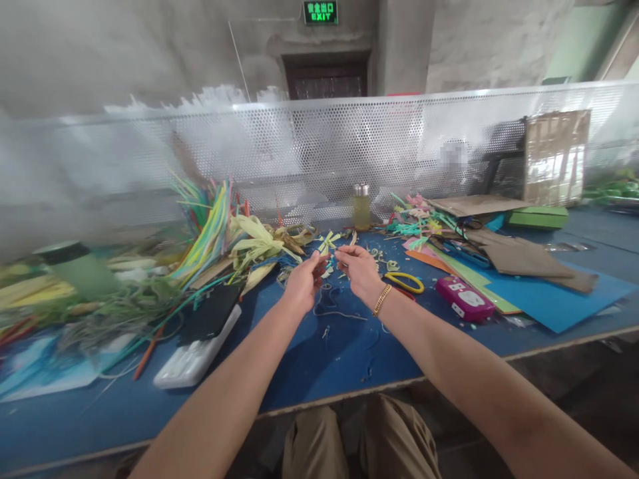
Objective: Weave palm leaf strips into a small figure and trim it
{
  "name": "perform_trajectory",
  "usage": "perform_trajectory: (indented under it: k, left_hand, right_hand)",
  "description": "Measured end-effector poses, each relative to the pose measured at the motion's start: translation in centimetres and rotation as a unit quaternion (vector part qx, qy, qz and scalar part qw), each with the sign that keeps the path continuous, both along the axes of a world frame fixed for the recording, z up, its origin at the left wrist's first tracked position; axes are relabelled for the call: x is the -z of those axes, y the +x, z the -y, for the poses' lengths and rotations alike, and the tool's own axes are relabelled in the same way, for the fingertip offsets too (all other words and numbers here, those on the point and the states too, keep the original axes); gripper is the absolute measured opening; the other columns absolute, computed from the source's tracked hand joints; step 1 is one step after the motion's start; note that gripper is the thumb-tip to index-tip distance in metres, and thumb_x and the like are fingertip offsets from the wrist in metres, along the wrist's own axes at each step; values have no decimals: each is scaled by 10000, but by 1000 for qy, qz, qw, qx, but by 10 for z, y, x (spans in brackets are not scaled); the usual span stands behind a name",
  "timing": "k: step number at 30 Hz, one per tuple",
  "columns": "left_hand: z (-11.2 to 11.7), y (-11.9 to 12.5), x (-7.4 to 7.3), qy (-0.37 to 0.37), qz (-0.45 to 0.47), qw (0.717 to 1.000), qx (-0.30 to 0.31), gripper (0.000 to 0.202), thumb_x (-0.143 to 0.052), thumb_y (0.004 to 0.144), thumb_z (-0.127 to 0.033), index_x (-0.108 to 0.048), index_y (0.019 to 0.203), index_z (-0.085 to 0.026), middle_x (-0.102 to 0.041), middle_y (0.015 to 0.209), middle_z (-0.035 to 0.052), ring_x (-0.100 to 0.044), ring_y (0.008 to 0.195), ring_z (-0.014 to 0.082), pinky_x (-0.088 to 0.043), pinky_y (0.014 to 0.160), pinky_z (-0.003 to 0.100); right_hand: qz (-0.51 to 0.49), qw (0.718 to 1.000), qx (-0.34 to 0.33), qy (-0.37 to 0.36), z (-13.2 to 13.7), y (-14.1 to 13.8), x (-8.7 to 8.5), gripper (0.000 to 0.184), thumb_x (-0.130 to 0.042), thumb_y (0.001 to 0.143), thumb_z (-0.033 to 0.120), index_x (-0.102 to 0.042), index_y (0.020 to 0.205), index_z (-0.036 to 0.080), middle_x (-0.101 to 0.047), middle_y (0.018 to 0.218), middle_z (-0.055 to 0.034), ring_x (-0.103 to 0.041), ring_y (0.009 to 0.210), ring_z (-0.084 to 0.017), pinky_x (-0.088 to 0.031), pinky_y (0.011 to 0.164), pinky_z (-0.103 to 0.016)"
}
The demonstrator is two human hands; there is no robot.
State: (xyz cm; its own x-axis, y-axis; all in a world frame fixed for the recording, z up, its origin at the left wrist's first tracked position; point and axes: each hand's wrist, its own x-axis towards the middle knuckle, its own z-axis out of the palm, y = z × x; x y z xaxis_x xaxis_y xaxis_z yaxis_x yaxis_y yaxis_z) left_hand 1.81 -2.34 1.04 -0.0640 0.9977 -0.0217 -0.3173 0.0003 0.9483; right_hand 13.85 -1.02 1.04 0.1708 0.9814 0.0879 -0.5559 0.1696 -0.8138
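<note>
Over the middle of the blue table, my left hand (303, 281) pinches a small flower-like piece of pale yellow-green strips (328, 242) that fans out beyond the fingertips. Close beside it, my right hand (360, 271) has thumb and fingers pressed together; whatever sits between them is too small to make out. A gold bracelet (382, 300) circles the right wrist. Just right of that hand lie yellow-handled scissors (405, 282). Grey cord (339, 314) and small scraps lie on the table under both hands.
Left are pale husks (259, 239), a bundle of colourful strips (212, 223), a black phone (210, 313) on a white case, and a green cup (77, 269). A bottle (361, 207) stands behind. Right are a purple box (464, 298), blue paper (554, 299) and cardboard (524, 253). A perforated metal screen (339, 146) backs the table.
</note>
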Motion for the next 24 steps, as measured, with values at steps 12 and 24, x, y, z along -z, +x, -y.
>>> perform_trajectory:
  k: [12,24]
  left_hand:
    - [-3,2,2,46,-36,997,-40,386,-822,526,-446,-692,757,-164,-590,666,0,-477,577,92,-292,492,217]
    - [4,7,-2,16,44,999,-1,347,-808,596,-353,-695,888,-204,-658,864,20,-568,720,117,-381,568,215]
  right_hand:
    - [-3,1000,-10,-7,2,-2,0,195,-759,546,143,-609,664,181,-599,606,56,-531,566,-73,-458,599,-226]
    - [-53,997,-59,-17,7,-3,-3,181,-723,616,85,-586,693,177,-630,619,42,-608,605,-90,-517,674,-245]
